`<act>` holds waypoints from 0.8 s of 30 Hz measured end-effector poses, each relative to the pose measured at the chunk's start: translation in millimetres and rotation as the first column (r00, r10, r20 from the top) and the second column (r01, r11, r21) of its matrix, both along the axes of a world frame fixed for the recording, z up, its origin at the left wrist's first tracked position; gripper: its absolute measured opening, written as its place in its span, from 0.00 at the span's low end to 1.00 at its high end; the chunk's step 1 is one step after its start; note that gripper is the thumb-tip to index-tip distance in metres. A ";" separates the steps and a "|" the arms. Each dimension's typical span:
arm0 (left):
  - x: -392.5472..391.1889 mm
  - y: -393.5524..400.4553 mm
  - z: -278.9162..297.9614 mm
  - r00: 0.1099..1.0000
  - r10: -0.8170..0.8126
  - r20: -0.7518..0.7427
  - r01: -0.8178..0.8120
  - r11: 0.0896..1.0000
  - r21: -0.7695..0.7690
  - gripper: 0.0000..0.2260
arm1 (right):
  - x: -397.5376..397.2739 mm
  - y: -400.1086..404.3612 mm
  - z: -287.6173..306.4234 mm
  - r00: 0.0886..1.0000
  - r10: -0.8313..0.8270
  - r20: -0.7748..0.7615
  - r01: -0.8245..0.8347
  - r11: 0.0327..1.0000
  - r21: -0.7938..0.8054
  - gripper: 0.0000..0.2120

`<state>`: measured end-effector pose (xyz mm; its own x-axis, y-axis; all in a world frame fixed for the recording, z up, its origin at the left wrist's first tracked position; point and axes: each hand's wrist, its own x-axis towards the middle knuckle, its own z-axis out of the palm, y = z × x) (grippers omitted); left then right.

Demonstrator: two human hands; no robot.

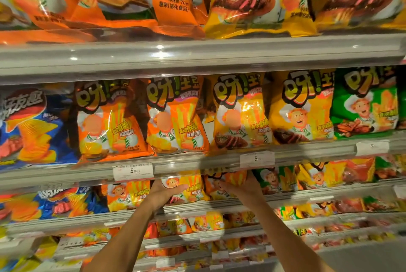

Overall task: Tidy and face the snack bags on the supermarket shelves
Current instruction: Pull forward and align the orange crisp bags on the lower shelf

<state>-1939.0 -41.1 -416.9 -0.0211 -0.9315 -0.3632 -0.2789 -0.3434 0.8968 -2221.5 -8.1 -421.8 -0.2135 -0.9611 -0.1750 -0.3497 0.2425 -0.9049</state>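
Snack bags [178,115]: thin plastic film, glossy, crinkled, catching highlights from the lights overhead. Shelf edges [197,56]: smooth grey metal, looking matt, fronted by clear plastic strips that are glinting. Price labels [133,171]: white matt paper, sitting behind the clear strip. Blue bags [33,129]: the same shiny film, showing ridged chips in print.

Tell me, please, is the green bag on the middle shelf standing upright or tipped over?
Upright: the green bag stands on its bottom edge at the shelf front, its logo at the top and the chef picture facing out.
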 end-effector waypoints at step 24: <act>-40.5 22.7 24.4 0.986 0.068 -0.152 -0.082 0.993 -0.083 0.21 | -48.1 80.1 20.8 0.930 -0.358 0.079 0.360 0.933 -0.018 0.42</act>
<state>-1979.4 -18.4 -392.5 0.0024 -0.9608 -0.2774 -0.1168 -0.2758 0.9541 -2269.5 72.0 -401.0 -0.5334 -0.8279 -0.1737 -0.1775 0.3103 -0.9339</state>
